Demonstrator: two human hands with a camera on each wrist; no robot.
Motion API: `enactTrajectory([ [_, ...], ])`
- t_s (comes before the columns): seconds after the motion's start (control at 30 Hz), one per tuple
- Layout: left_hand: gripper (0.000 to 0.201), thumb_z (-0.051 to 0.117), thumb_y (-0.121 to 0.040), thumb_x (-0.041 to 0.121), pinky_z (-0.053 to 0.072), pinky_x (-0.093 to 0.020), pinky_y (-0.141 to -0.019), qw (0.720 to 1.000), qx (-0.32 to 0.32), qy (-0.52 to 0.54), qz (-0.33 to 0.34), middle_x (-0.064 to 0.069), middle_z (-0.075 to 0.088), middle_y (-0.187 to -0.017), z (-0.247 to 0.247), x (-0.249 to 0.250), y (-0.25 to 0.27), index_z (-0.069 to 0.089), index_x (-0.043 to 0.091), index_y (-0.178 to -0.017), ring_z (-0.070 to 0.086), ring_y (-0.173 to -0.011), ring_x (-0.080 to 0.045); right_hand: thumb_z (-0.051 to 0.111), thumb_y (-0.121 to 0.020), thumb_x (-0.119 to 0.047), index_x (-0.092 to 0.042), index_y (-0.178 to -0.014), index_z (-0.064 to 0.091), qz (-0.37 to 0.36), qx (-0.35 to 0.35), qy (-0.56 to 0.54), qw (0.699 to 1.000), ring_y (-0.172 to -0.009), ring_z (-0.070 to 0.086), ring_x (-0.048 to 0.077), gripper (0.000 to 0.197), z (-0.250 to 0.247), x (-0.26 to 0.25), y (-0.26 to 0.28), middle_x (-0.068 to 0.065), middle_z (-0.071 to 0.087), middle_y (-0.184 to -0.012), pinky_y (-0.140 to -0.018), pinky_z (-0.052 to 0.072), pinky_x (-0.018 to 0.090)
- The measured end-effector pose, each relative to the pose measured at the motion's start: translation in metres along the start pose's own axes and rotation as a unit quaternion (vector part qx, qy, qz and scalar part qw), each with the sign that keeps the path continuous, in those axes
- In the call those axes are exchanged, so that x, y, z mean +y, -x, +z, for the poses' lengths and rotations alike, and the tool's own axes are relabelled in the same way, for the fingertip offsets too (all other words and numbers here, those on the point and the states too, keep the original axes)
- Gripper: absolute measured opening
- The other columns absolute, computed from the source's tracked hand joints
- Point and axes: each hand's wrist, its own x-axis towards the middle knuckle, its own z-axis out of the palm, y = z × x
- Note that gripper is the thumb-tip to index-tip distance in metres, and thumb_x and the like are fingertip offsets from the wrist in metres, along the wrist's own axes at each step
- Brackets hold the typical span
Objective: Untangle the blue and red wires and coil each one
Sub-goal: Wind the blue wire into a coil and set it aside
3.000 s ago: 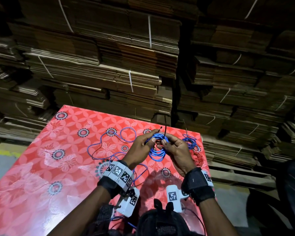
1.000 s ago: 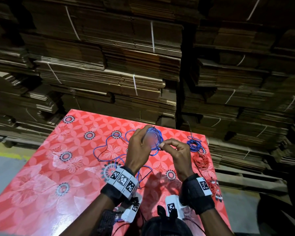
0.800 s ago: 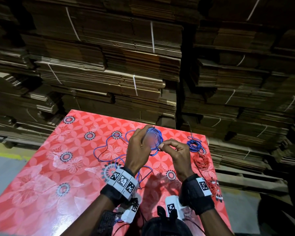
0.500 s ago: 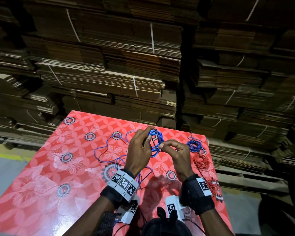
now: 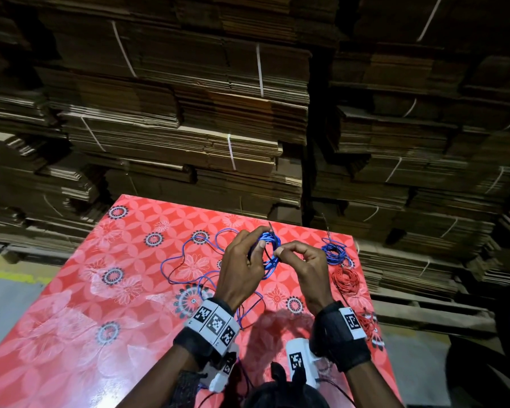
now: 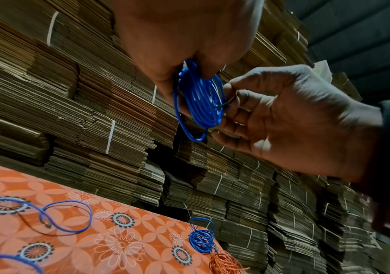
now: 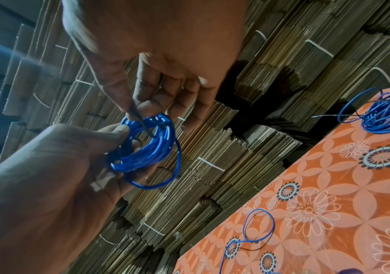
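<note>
Two hands are raised above the counter (image 5: pixel 71 304), which carries a red floral-patterned cover. Near the person, a loose run of blue wire (image 5: pixel 186 260) trails in open loops across the cover, below and left of the hands. The left hand (image 5: pixel 242 269) has thumb and fingers curled around a blue wire coil (image 6: pixel 198 103), gripping it at one side of the ring; the coil is held clear of the surface. The right hand (image 5: pixel 304 269) has its fingers curled, and thumb and forefinger pinch a thin dark wire end (image 7: pixel 139 120) that crosses the coil's turns. The two hands sit just beside each other, joined by the coil. One outer turn of the coil hangs looser than the rest.

Farther out, at the right edge of the counter, a second blue wire bundle (image 5: pixel 333 253) lies on the cover. A red wire coil (image 5: pixel 346 281) lies just on its near side. More red wire (image 5: pixel 365 322) lies beside the right wrist band. Beyond the counter stand stacks of flattened cardboard (image 5: pixel 189 113), strapped in bundles.
</note>
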Motion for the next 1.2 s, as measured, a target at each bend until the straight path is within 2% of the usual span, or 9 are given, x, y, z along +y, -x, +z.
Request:
enactTrajectory([
  [0.37, 0.02, 0.053, -0.097, 0.027, 0.047, -0.033, -0.069, 1.0, 0.014, 0.016, -0.001, 0.013, 0.057, -0.083, 0.002, 0.004, 0.003, 0.068, 0.029, -0.11, 0.056, -0.08, -0.01, 0.069, -0.089, -0.011, -0.008, -0.081, 0.074, 0.009, -0.01, 0.027, 1.0, -0.078, 0.063, 0.015, 0.01, 0.0, -0.006, 0.001, 0.009, 0.071, -0.08, -0.081, 0.05, 0.041],
  [0.5, 0.02, 0.053, -0.096, 0.033, 0.051, -0.042, -0.066, 0.999, 0.038, 0.028, -0.018, 0.009, 0.056, -0.076, 0.004, 0.0, 0.001, 0.07, 0.029, -0.107, 0.057, -0.078, -0.016, 0.072, -0.088, -0.012, -0.011, -0.084, 0.076, -0.004, 0.011, 0.026, 1.0, -0.083, 0.064, 0.022, 0.006, 0.003, -0.005, 0.001, 0.008, 0.071, -0.084, -0.083, 0.051, 0.045],
  [0.6, 0.019, 0.053, -0.094, 0.042, 0.054, -0.049, -0.064, 0.996, 0.054, 0.057, -0.044, 0.01, 0.055, -0.078, 0.004, -0.001, 0.002, 0.07, 0.039, -0.104, 0.059, -0.079, -0.022, 0.074, -0.086, -0.012, -0.011, -0.087, 0.078, -0.006, 0.038, 0.0, 0.999, -0.087, 0.067, 0.021, 0.004, 0.006, -0.005, 0.001, 0.008, 0.072, -0.089, -0.083, 0.054, 0.046],
  [0.7, 0.015, 0.057, -0.095, 0.038, 0.053, -0.051, -0.064, 0.994, 0.067, 0.068, -0.055, 0.007, 0.052, -0.078, 0.003, 0.001, 0.002, 0.069, 0.045, -0.098, 0.057, -0.077, -0.025, 0.075, -0.084, -0.008, -0.013, -0.089, 0.078, -0.008, 0.064, -0.029, 0.997, -0.088, 0.069, 0.016, 0.008, 0.008, -0.009, -0.002, 0.005, 0.075, -0.091, -0.084, 0.056, 0.04],
  [0.8, 0.016, 0.063, -0.095, 0.028, 0.052, -0.05, -0.07, 0.989, 0.084, 0.08, -0.091, -0.005, 0.053, -0.086, 0.004, -0.003, 0.0, 0.075, 0.029, -0.105, 0.056, -0.084, -0.019, 0.074, -0.083, 0.0, -0.013, -0.099, 0.076, -0.001, 0.089, -0.078, 0.993, -0.08, 0.066, 0.009, 0.022, 0.011, -0.014, -0.005, -0.001, 0.075, -0.086, -0.075, 0.053, 0.024],
  [0.9, 0.016, 0.064, -0.093, 0.021, 0.052, -0.032, -0.076, 0.987, 0.092, 0.091, -0.093, -0.002, 0.056, -0.103, 0.004, -0.002, -0.001, 0.076, 0.018, -0.105, 0.058, -0.095, -0.011, 0.072, -0.085, -0.002, -0.009, -0.11, 0.073, 0.011, 0.103, -0.09, 0.991, -0.069, 0.057, 0.008, 0.026, 0.014, -0.015, -0.006, -0.001, 0.07, -0.081, -0.056, 0.047, 0.022],
  [0.97, 0.013, 0.064, -0.094, 0.018, 0.051, -0.023, -0.074, 0.986, 0.093, 0.103, -0.092, 0.003, 0.058, -0.115, 0.004, 0.001, -0.002, 0.075, 0.021, -0.1, 0.061, -0.096, -0.011, 0.071, -0.087, -0.007, -0.011, -0.105, 0.075, 0.026, 0.102, -0.092, 0.99, -0.064, 0.056, 0.01, 0.019, 0.017, -0.016, -0.003, 0.001, 0.071, -0.077, -0.05, 0.045, 0.022],
  [1.1, 0.021, 0.065, -0.092, 0.012, 0.053, -0.033, -0.067, 0.985, 0.093, 0.127, -0.076, 0.009, 0.07, -0.091, 0.003, 0.006, -0.003, 0.073, 0.031, -0.094, 0.063, -0.075, -0.017, 0.07, -0.088, -0.01, -0.015, -0.096, 0.077, 0.039, 0.083, -0.098, 0.991, -0.061, 0.057, 0.017, 0.011, 0.024, -0.017, 0.004, 0.004, 0.07, -0.072, -0.054, 0.052, 0.025],
  [1.2, 0.032, 0.067, -0.089, 0.006, 0.053, -0.026, -0.081, 0.98, 0.107, 0.146, -0.085, 0.017, 0.072, -0.088, 0.002, 0.008, -0.003, 0.071, 0.037, -0.092, 0.067, -0.089, -0.009, 0.072, -0.087, -0.009, -0.014, -0.097, 0.077, 0.038, 0.072, -0.092, 0.992, -0.061, 0.058, 0.019, 0.013, 0.024, -0.017, 0.007, 0.005, 0.071, -0.074, -0.057, 0.054, 0.027],
])
